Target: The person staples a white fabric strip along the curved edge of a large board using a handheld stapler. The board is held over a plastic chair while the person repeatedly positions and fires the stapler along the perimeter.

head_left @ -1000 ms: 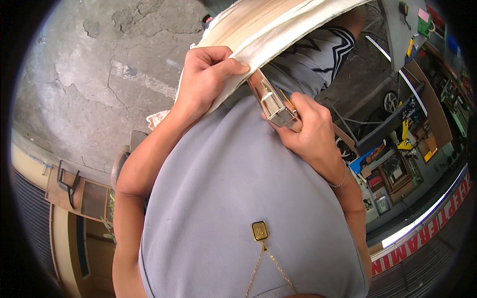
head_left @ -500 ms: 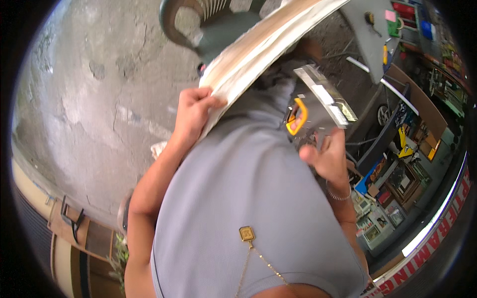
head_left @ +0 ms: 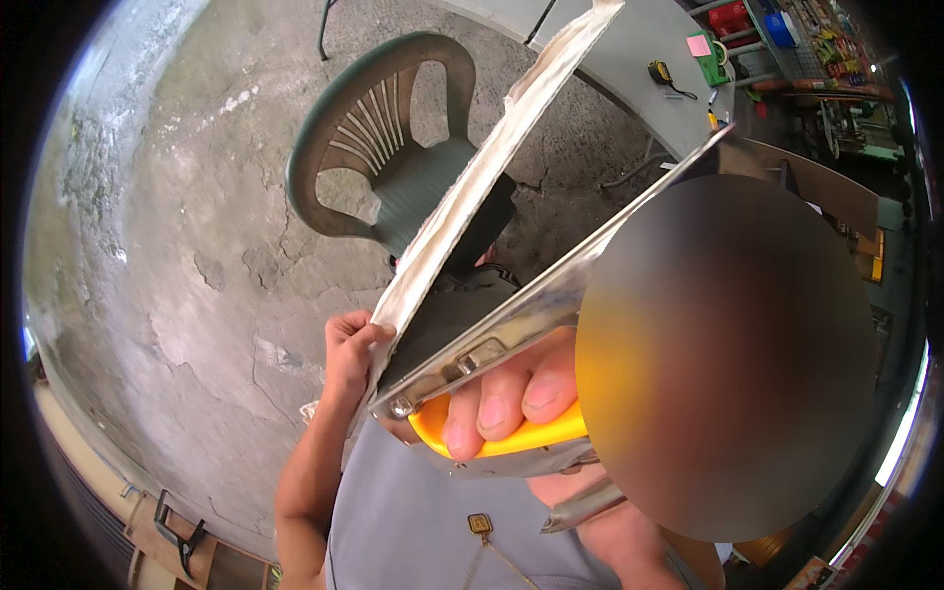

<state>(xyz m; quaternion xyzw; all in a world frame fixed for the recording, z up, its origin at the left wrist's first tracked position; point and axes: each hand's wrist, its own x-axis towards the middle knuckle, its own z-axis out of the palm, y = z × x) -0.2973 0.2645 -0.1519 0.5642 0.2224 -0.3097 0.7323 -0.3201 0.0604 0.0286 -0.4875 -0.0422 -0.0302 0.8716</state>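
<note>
My left hand pinches the near end of a long, flat panel edged in rough white fabric, like a stretched canvas seen edge-on. The panel slants away, up and to the right. Close to the camera, my right hand is closed around the yellow grip of a shiny chrome staple gun. Three fingers show, wrapped through the grip. A large round blur hides the rest of this hand and much of the tool's right side. A metal lever sticks out below it.
A green plastic armchair stands on the cracked concrete floor, beyond the panel. On the grey table at the upper right lie a tape measure and a green tape dispenser. Crowded shelves fill the right edge.
My right hand has risen close to the camera with the staple gun. The panel now shows more edge-on, and my left hand still holds its near end. The view has shifted, showing more of the chair.
</note>
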